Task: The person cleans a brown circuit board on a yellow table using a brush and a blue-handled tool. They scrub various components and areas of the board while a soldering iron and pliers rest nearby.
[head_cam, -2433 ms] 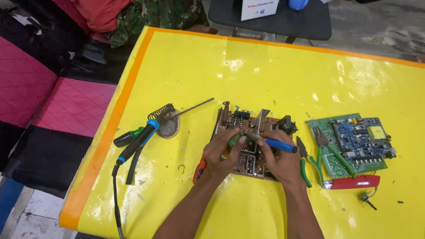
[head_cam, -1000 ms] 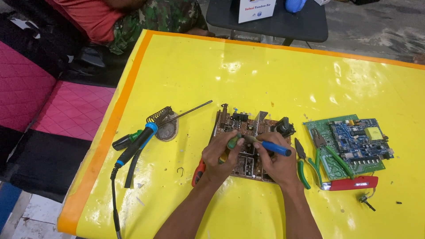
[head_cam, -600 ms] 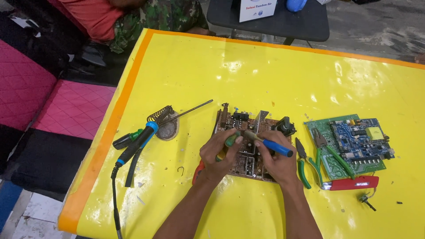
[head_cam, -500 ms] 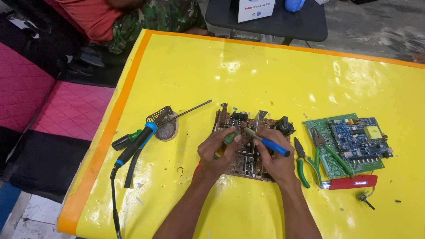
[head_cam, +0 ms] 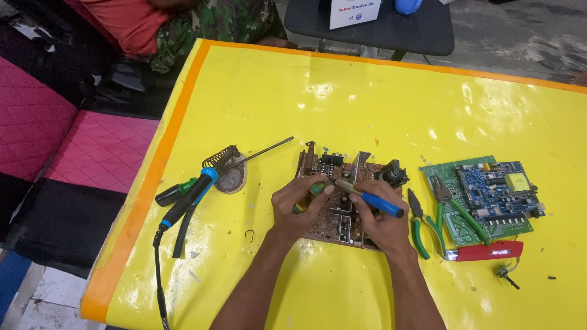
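A brown circuit board [head_cam: 342, 177] with several components lies in the middle of the yellow table [head_cam: 342, 104]. My left hand [head_cam: 299, 205] rests on the board's left part, gripping a small green-handled tool [head_cam: 317, 188]. My right hand [head_cam: 376, 220] is over the board's right part and holds a blue-handled screwdriver [head_cam: 373, 198], its metal tip pointing left toward the green tool. Both tips meet over the board's centre.
A soldering iron [head_cam: 189, 198] with a black cord lies on a coil stand [head_cam: 227, 168] at the left. Green-handled pliers [head_cam: 422, 223], a green and blue board [head_cam: 486, 195] and a red-handled knife [head_cam: 486, 250] lie at the right. A person sits beyond the table's far-left corner.
Both hands stay on the brown board with only slight shifts. The red handle seen under my left hand earlier is now hidden.
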